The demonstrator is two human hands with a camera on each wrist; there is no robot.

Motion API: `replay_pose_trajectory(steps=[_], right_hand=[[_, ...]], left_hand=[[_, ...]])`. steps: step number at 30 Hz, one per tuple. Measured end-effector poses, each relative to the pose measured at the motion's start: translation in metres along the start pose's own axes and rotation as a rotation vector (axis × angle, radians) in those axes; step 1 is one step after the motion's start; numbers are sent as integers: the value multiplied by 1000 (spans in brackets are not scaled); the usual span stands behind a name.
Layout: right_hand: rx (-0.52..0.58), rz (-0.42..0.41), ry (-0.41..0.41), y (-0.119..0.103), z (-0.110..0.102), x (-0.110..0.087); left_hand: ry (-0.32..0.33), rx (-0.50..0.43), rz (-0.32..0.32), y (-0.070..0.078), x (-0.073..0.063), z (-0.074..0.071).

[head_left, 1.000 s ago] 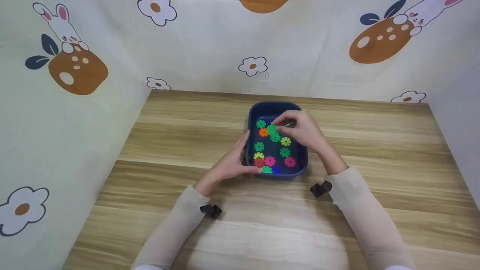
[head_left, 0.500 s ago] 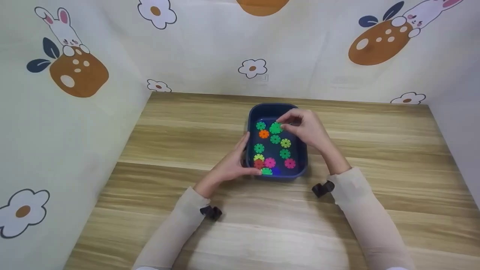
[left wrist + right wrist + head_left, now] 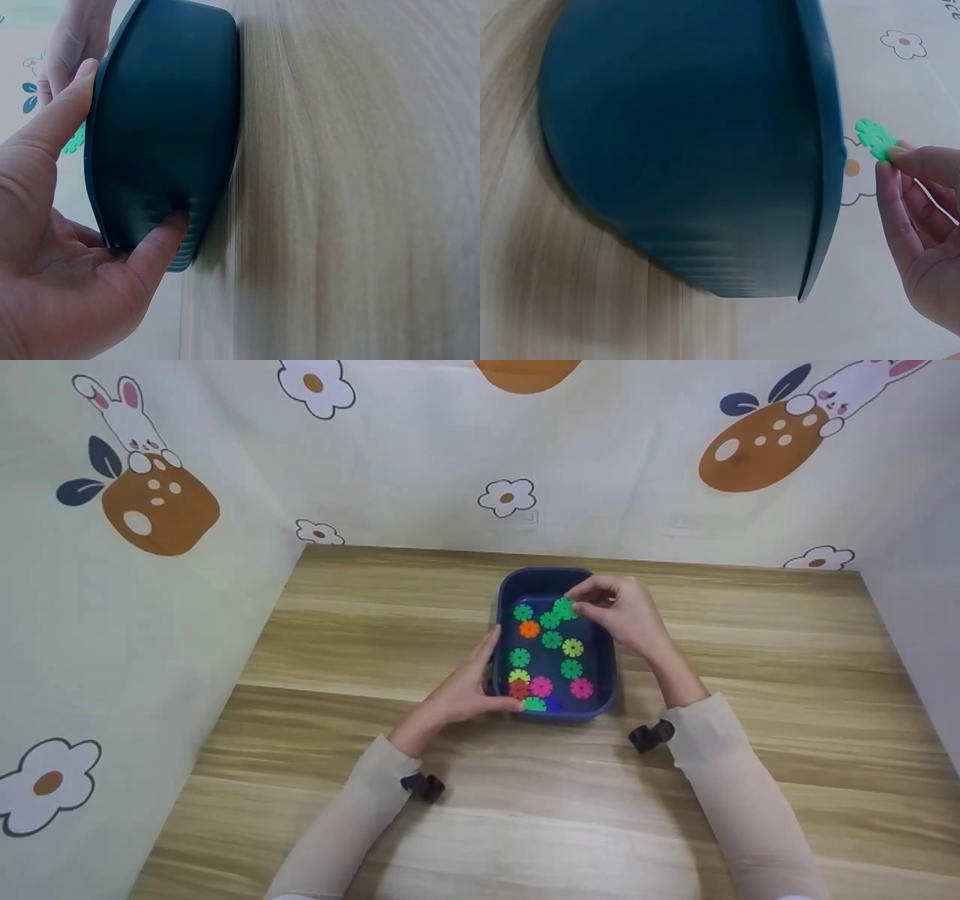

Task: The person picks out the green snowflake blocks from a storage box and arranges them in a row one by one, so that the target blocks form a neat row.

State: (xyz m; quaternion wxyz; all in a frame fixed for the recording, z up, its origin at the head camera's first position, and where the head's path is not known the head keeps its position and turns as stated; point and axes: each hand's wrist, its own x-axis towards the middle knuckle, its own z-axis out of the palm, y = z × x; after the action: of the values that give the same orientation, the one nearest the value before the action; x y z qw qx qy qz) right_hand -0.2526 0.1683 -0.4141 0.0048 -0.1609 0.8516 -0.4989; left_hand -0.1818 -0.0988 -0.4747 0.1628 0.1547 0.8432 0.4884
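In the head view a dark blue plastic bin (image 3: 609, 690) stands on the table with several notched snowflake building discs inside. My right hand (image 3: 628, 611) is over its far right part, thumb and fingertips pinching a green snowflake disc (image 3: 564, 608). In the right wrist view the same green disc (image 3: 875, 139) shows nearly edge-on, beyond the bin's rim. My left hand (image 3: 463, 686) grips the bin's near left corner; in the left wrist view one digit presses the outer wall (image 3: 161, 112) and another lies on the rim. Among the discs, an orange one (image 3: 529, 629) and a yellow-green one (image 3: 573, 647) lie apart.
The wood-grain table (image 3: 360, 645) extends around the bin. Pale cloth walls (image 3: 405, 457) with rabbit and flower prints rise at the back and sides. A small black wrist camera (image 3: 424, 787) sits at the left cuff, another black camera (image 3: 651, 736) at the right.
My right hand has moved up and to the right with the pinched green disc, away from the orange disc, uncovering another green disc below. The left hand keeps its place on the bin.
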Motion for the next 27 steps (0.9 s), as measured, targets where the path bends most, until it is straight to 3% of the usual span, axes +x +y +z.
replay_pose_trajectory(steps=[17, 27], right_hand=[[36, -5, 88, 15, -8, 6], [70, 31, 197, 22, -13, 8]], left_hand=[[2, 18, 13, -2, 0, 0], [0, 27, 8, 0, -1, -1]])
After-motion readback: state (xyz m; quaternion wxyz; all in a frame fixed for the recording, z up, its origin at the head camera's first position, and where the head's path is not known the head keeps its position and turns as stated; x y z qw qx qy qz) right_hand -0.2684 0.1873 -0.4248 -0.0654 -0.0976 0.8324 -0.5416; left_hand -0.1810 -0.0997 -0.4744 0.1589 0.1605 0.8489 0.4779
